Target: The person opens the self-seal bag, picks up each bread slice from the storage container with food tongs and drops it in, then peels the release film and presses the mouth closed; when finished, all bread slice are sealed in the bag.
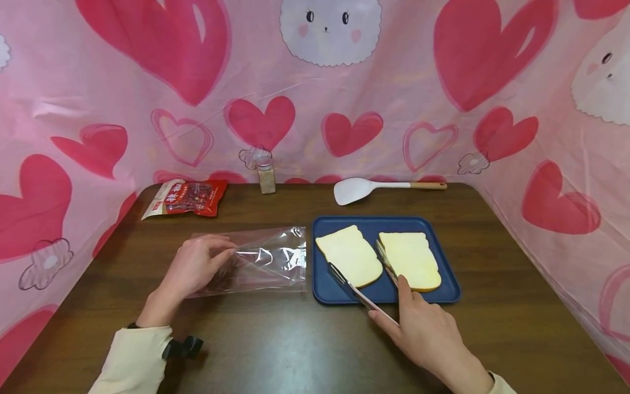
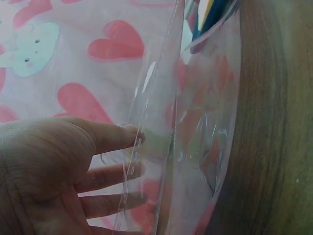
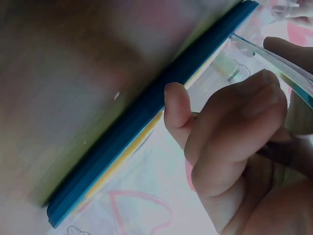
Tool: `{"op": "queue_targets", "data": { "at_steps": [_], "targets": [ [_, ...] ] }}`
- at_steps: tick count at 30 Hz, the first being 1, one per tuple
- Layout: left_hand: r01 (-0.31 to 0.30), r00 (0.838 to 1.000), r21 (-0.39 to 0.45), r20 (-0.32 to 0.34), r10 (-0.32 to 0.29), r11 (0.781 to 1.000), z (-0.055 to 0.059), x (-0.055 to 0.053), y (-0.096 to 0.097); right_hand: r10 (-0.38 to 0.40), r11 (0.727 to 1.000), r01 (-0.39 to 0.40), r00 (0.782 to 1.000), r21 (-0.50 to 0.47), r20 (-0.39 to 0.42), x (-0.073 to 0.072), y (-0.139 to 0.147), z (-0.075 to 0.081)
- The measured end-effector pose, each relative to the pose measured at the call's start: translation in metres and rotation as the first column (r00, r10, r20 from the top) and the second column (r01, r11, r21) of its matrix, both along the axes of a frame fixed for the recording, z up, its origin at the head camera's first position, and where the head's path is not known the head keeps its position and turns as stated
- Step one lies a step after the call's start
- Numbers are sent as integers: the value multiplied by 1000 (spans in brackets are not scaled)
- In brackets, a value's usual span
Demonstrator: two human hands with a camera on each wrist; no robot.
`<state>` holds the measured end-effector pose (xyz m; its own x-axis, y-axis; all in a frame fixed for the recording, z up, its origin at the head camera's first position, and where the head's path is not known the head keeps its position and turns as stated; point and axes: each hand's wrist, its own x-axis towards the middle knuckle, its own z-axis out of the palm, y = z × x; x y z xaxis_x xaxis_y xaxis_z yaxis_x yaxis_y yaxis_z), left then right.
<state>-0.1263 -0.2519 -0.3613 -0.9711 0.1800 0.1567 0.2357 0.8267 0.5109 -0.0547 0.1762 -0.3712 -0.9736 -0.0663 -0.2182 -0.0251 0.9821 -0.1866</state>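
Note:
My left hand (image 1: 199,262) pinches the film of a clear plastic bag (image 1: 275,260) lying flat on the table. Up close in the left wrist view, the thumb and fingers (image 2: 112,177) meet the film along the bag's edge, where its layers stand apart. In my right hand (image 1: 428,328) is a pair of metal tongs (image 1: 363,300). One tong tip lies at the lower left edge of the left bread slice (image 1: 346,254), the other at its right side, between the slices. A second bread slice (image 1: 413,262) lies to the right on the blue tray (image 1: 320,295).
Behind the tray lies a white spatula (image 1: 354,190) with a wooden handle. A small glass seasoning jar (image 1: 267,178) stands at the back, and a red-and-white food packet (image 1: 189,198) lies at back left. A pink heart-patterned cloth (image 1: 315,120) hangs around the table (image 1: 275,345).

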Motion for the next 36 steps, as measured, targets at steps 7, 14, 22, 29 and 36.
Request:
{"op": "queue_targets", "data": {
  "at_steps": [7, 14, 22, 29, 36],
  "targets": [
    [1, 1000, -1, 11, -1, 1000, 1, 0, 2, 27, 1000, -27, 997, 3, -69, -1, -1, -1],
    [1, 1000, 6, 23, -1, 1000, 1, 0, 2, 59, 998, -61, 993, -16, -106, -1, 1, -4],
    [-4, 1000, 3, 26, 4, 1000, 0, 0, 2, 87, 996, -91, 988, -25, -127, 0, 2, -7],
    [-2, 1000, 5, 16, 1, 1000, 1, 1, 2, 94, 995, -97, 988, -20, -121, 0, 1, -7],
    [-2, 1000, 4, 18, 2, 1000, 3, 1, 2, 96, 994, -101, 990, -39, -103, 1, -2, -5]
  ]
}}
